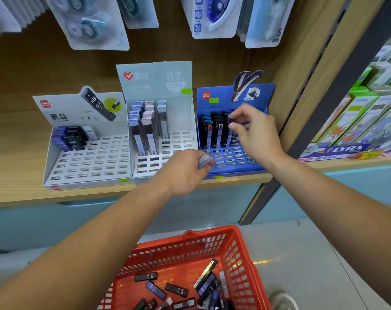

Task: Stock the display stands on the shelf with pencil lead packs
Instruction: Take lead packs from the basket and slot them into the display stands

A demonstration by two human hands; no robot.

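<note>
Three display stands sit side by side on the wooden shelf: a white one (87,162) at left with short HB 0.7 packs, a pale grey one (178,139) in the middle with tall packs, and a blue one (234,162) at right with dark packs. My left hand (185,171) grips a greyish lead pack (204,159) in front of the middle and blue stands. Over the blue stand, my right hand (254,130) pinches a dark blue pack (231,124) above its slots. Below, a red basket (241,253) holds several loose lead packs (176,289).
Correction-tape blister cards (91,25) hang above the stands. A wooden upright (301,90) borders the blue stand on the right, with green LYRA boxes (355,121) on the neighbouring shelf. Pale blue cabinet fronts run under the shelf. A shoe (281,298) shows beside the basket.
</note>
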